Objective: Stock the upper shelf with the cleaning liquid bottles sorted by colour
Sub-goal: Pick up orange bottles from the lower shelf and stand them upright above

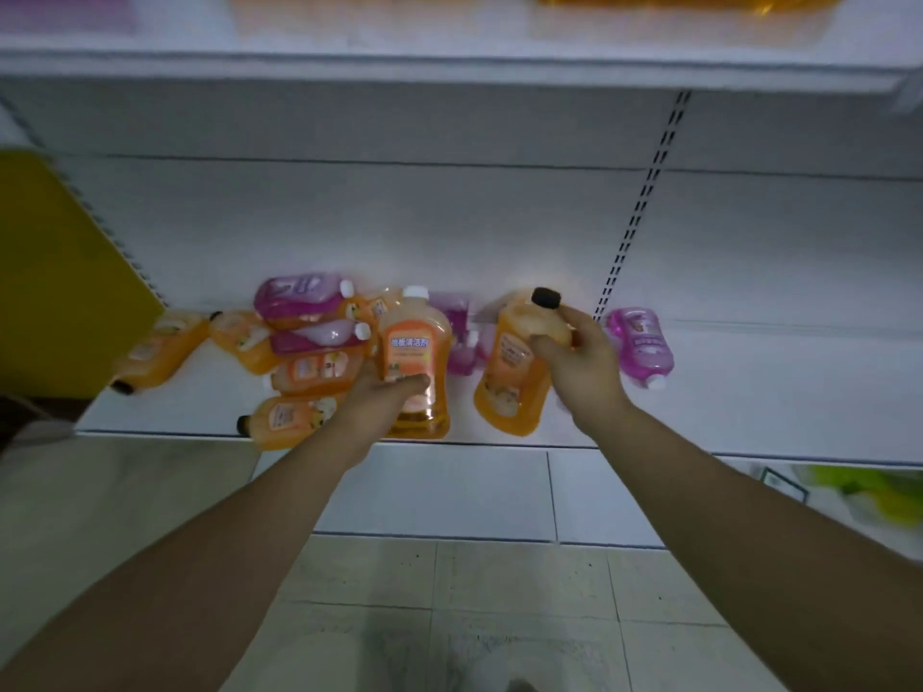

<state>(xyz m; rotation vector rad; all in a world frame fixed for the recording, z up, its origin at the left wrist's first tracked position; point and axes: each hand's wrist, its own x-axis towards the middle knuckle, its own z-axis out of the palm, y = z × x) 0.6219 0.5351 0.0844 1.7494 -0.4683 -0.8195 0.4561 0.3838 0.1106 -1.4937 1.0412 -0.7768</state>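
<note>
Left hand (382, 394) grips an upright orange bottle (414, 362), white cap, label reading 地板清洁剂. Right hand (574, 362) grips a second orange bottle (514, 377), black cap, label illegible. Both stand at the lower shelf (749, 407) near edge. Orange and purple bottles (299, 297) lie heaped far left. Upper shelf (449, 62) holds orange liquid at right.
</note>
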